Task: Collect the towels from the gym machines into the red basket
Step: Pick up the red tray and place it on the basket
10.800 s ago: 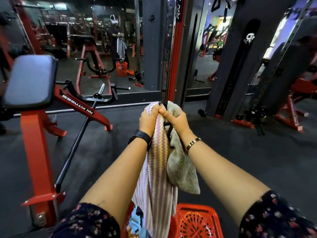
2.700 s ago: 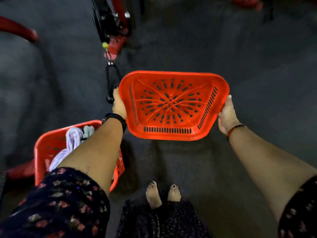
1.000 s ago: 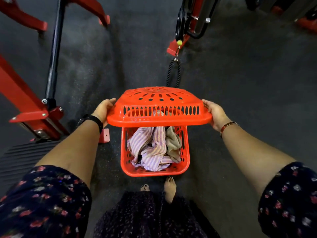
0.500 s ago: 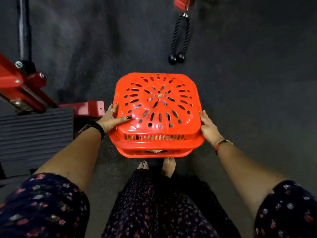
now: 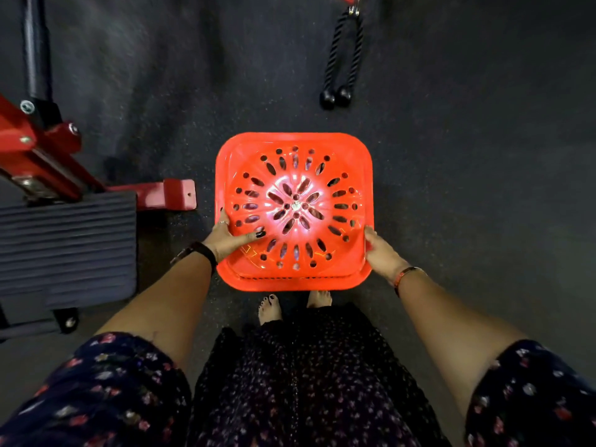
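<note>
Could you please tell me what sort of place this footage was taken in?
Most likely a gym: a red machine frame stands at the left beside a black ribbed footplate, a black rope handle is clipped on at the top, and the floor is dark speckled matting.

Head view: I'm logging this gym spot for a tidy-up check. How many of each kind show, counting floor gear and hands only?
Red basket lid: 1
Rope handle: 1
Red machine frame: 1
Ribbed black footplate: 1
Hands: 2, left hand and right hand
Total: 6
</note>
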Motion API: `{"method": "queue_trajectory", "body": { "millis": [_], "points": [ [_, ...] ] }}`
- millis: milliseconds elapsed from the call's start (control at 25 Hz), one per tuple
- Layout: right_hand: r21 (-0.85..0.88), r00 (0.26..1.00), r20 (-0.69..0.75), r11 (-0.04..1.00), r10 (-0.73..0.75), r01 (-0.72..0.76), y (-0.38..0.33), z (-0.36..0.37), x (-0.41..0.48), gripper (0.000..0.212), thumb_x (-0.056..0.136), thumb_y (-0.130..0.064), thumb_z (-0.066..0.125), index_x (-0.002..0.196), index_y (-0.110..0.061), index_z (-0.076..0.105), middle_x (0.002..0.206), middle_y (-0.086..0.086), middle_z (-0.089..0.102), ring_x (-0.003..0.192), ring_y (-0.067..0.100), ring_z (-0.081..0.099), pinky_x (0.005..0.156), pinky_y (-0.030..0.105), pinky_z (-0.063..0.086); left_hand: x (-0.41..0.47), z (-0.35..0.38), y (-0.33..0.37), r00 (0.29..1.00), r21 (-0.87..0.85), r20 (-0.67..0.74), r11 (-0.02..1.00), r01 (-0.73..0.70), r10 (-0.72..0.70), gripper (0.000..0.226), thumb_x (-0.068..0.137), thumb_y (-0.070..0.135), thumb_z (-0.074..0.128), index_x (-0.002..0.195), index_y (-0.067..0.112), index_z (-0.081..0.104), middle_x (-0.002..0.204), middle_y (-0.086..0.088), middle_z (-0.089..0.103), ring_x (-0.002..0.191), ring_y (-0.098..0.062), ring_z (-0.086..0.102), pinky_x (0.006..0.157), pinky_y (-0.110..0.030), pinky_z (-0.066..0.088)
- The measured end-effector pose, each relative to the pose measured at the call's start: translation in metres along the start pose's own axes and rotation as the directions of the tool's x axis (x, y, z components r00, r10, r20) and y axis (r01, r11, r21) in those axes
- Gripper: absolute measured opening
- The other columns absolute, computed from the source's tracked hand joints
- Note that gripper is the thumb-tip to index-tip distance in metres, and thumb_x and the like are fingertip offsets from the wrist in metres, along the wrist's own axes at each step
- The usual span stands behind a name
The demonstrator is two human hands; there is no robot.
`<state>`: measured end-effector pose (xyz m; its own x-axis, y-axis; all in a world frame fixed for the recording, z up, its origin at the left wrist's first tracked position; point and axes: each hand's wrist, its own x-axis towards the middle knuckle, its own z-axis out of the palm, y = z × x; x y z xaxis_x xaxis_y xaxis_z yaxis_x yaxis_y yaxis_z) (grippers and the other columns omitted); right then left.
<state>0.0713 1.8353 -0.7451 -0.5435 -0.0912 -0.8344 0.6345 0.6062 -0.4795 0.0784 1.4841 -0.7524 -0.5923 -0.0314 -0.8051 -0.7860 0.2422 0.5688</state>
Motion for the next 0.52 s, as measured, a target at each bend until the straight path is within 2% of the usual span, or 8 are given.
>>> {"method": "queue_trajectory", "body": {
  "millis": [80,240,360,440,520],
  "points": [
    [0.122,1.000,0.005,0.992,0.031,-0.031,0.009,0.006,0.011,0.073,0.080,-0.020,0.042,0.148,-0.033,0.021,0.154,0.001,0.030,0.141,0.021,0.029,0.117,0.048,0.024,-0.015,0.012,0.022,0.999,-0.080,-0.031,0.996,-0.026,0.024,0.135,0.028,0.066,0.086,0.141,0.024,0.024,0.128,-0.001,0.053,0.113,-0.019,0.056,0.098,-0.039,0.047],
    [0.222,0.997,0.002,0.972,0.078,-0.076,-0.001,0.010,0.004,0.088,0.071,-0.023,0.043,0.151,-0.032,0.009,0.160,0.000,0.013,0.147,0.021,0.013,0.119,0.051,0.016,-0.018,0.020,0.022,0.996,-0.088,-0.084,0.996,-0.033,0.025,0.097,0.069,0.032,0.082,0.144,0.023,0.021,0.125,0.001,0.050,0.111,-0.016,0.052,0.095,-0.034,0.046],
    [0.244,0.995,0.017,0.964,0.102,-0.103,0.002,0.011,0.008,0.093,0.069,-0.023,0.045,0.152,-0.030,0.004,0.161,-0.001,0.007,0.147,0.021,0.009,0.119,0.050,0.015,-0.015,0.020,0.021,0.996,-0.133,-0.087,0.991,-0.029,0.018,0.097,0.069,0.037,0.081,0.145,0.025,0.021,0.129,-0.001,0.054,0.111,-0.019,0.054,0.096,-0.033,0.044],
    [0.236,0.992,0.030,0.963,0.125,-0.129,0.008,0.012,0.014,0.103,0.059,-0.029,0.051,0.151,-0.031,0.004,0.161,0.001,0.010,0.147,0.023,0.014,0.118,0.050,0.019,-0.011,0.019,0.014,0.998,-0.188,-0.066,0.982,-0.011,-0.002,0.107,0.058,0.053,0.081,0.144,0.028,0.021,0.132,0.000,0.055,0.116,-0.021,0.056,0.103,-0.040,0.044],
    [0.236,0.991,0.045,0.963,0.125,-0.132,0.032,0.015,0.034,0.110,0.049,-0.033,0.052,0.150,-0.032,0.008,0.159,0.004,0.015,0.145,0.026,0.020,0.117,0.050,0.023,-0.011,0.018,0.011,0.999,-0.213,-0.046,0.977,-0.008,-0.002,0.106,0.056,0.056,0.077,0.143,0.031,0.021,0.136,-0.001,0.053,0.121,-0.023,0.053,0.107,-0.045,0.041]
  ]
}}
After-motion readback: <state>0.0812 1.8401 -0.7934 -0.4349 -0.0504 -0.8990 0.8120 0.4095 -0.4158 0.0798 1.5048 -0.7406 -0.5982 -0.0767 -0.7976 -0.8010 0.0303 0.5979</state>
